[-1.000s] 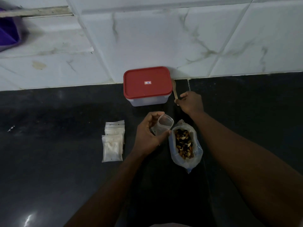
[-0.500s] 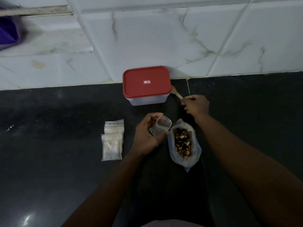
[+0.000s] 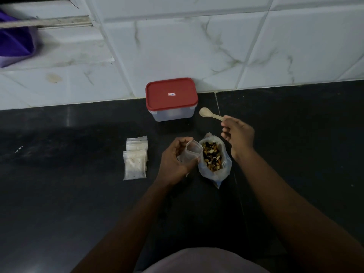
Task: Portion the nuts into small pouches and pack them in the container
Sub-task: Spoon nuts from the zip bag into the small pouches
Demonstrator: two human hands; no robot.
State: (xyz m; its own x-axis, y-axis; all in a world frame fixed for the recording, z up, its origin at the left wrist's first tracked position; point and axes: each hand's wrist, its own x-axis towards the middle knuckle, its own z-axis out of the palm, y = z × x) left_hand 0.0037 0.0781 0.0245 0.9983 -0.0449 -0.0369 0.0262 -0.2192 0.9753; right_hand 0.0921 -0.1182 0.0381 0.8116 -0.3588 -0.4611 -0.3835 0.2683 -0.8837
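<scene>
One container [image 3: 171, 115], one spoon [image 3: 208, 113], one bag [image 3: 213, 175], several pouches [image 3: 135, 164].

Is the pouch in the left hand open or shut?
Open: the pouch, held by the left hand, shows a wide, rounded mouth beside the bag of nuts.

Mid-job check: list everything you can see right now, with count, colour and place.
container: one, clear with red lid on, back of counter, against wall
wooden spoon: one, pale, right of container
bag of nuts: one, clear, open, mid-counter
small pouch: one, clear, mouth open, left of bag
pouch stack: count unclear, whitish, left of hands
purple object: one, top left
counter: black
wall: white marbled tiles
left hand: holds small pouch
right hand: fingers grip spoon handle
</scene>
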